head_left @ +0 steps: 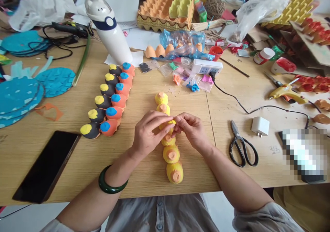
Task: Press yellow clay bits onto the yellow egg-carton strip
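Observation:
A single row of egg-carton cups (171,154), coated yellow with bare orange tips, runs away from me on the table. Over its middle cups, my left hand (147,130) and my right hand (193,130) meet fingertip to fingertip. Both are closed, pinching a small bit of yellow clay (172,122) between them. The fingers partly hide the cups below, and I cannot tell whether the clay touches them. To the left stands a double row of egg-carton cups (112,113), one side black with yellow tips, the other orange with blue tips.
Black-handled scissors (242,144), a white charger (260,126) and a glue gun (288,91) lie to the right. A phone (47,166) rests at left. Behind are a white bottle (110,36), a power strip (207,67), clay packets (192,77) and egg trays (157,8).

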A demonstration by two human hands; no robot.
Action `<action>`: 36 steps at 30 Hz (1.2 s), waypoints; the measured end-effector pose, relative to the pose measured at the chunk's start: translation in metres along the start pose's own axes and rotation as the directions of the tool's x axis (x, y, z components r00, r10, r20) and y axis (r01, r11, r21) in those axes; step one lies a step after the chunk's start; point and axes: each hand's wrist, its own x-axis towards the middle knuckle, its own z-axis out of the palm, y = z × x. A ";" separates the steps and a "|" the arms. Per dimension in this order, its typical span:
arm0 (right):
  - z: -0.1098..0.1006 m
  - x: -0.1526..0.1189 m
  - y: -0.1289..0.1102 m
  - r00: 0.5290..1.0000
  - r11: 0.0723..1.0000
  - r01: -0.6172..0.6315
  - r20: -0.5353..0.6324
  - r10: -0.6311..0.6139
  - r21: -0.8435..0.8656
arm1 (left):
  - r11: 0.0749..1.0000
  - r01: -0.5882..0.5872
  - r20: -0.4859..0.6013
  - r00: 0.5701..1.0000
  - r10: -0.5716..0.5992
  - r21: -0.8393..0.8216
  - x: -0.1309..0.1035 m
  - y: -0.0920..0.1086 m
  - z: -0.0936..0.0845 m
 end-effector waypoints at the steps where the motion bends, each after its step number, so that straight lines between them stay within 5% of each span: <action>1: 0.000 0.000 -0.001 1.000 1.000 -0.011 0.021 0.011 -0.002 | 0.999 -0.023 -0.008 1.000 0.023 0.030 0.000 0.000 0.000; 12: -0.001 -0.002 -0.004 0.996 0.997 -0.036 0.080 0.042 -0.071 | 0.998 -0.056 0.030 0.998 0.055 0.038 -0.001 0.003 -0.002; 15: -0.003 -0.001 -0.004 1.000 0.996 -0.015 0.011 0.016 -0.093 | 0.995 0.088 -0.033 0.995 -0.090 -0.053 -0.002 0.003 -0.002; 17: -0.005 0.003 -0.001 0.996 0.998 -0.008 -0.094 0.001 -0.064 | 0.923 0.285 -0.085 0.945 -0.316 -0.258 -0.002 0.001 -0.001; 20: -0.009 0.010 0.004 0.973 1.000 -0.005 -0.232 0.001 -0.016 | 0.639 0.473 -0.042 0.783 -0.620 -0.606 0.001 -0.005 0.000; 24: -0.009 0.014 0.009 0.964 1.000 0.004 -0.266 -0.004 -0.003 | 0.318 0.524 0.107 0.629 -0.770 -0.790 0.009 -0.016 -0.001; 28: -0.008 0.014 0.008 0.966 0.999 0.007 -0.258 -0.015 -0.033 | 0.110 0.500 0.180 0.496 -0.849 -0.859 0.017 -0.023 -0.004; 31: -0.009 0.014 0.007 0.964 0.999 0.005 -0.266 -0.019 -0.052 | 0.086 0.530 0.206 0.467 -0.860 -0.844 0.019 -0.023 -0.008; 36: -0.011 0.016 0.009 0.958 0.996 0.021 -0.283 -0.045 -0.088 | 0.248 0.579 0.116 0.518 -0.848 -0.777 0.019 -0.012 -0.012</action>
